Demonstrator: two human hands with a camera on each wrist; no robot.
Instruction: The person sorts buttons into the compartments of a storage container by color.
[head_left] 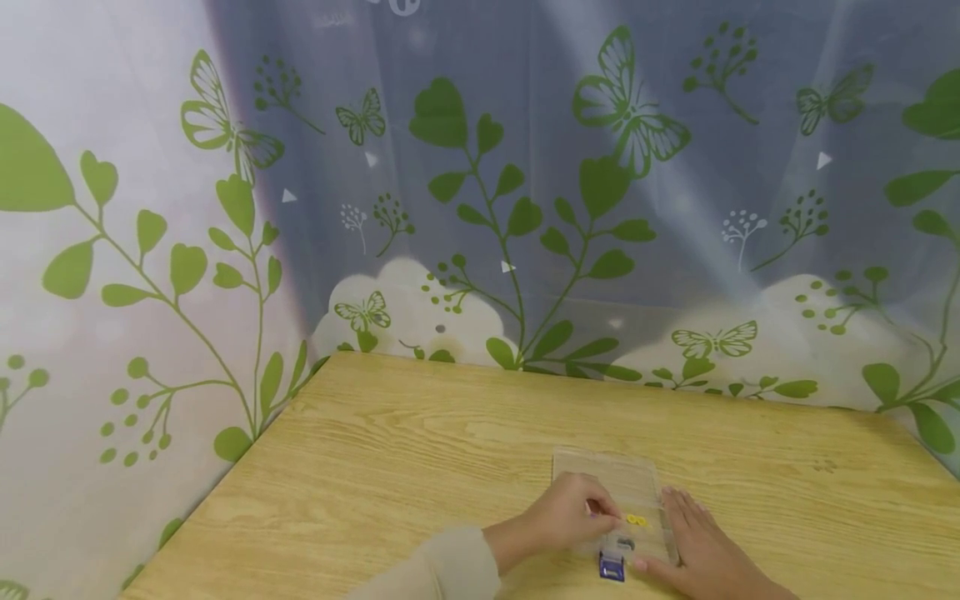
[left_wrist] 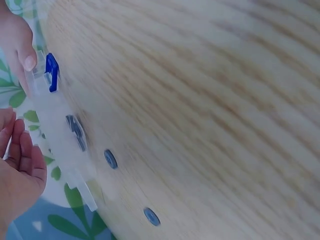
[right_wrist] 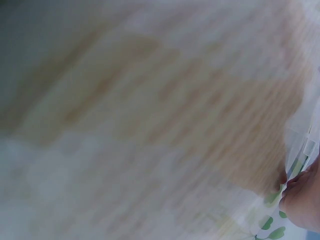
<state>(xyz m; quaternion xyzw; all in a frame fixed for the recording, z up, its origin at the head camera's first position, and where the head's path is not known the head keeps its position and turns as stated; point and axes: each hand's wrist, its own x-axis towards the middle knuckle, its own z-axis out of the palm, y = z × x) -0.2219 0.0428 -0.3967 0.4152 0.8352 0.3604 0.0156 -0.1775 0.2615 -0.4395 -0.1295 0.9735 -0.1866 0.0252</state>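
A clear plastic case (head_left: 603, 463) lies flat on the table, with a blue clip (head_left: 611, 567) at its near end. Two small yellow rings (head_left: 637, 520) sit together on or in it, and a dark grey piece (head_left: 626, 544) is near the clip. My left hand (head_left: 566, 515) is over the case's left side, fingers bent and thumb close to the index finger; whether something small is pinched there cannot be seen. My right hand (head_left: 701, 542) rests along the right edge with straight fingers, its thumb near the clip. The right wrist view is mostly blurred.
In the left wrist view, a grey disc (left_wrist: 110, 158) and another grey disc (left_wrist: 151, 216) lie beside the case. The wood-grain table (head_left: 420, 442) reaches back to a leaf-and-butterfly patterned curtain (head_left: 525, 208), which also hangs along the left side.
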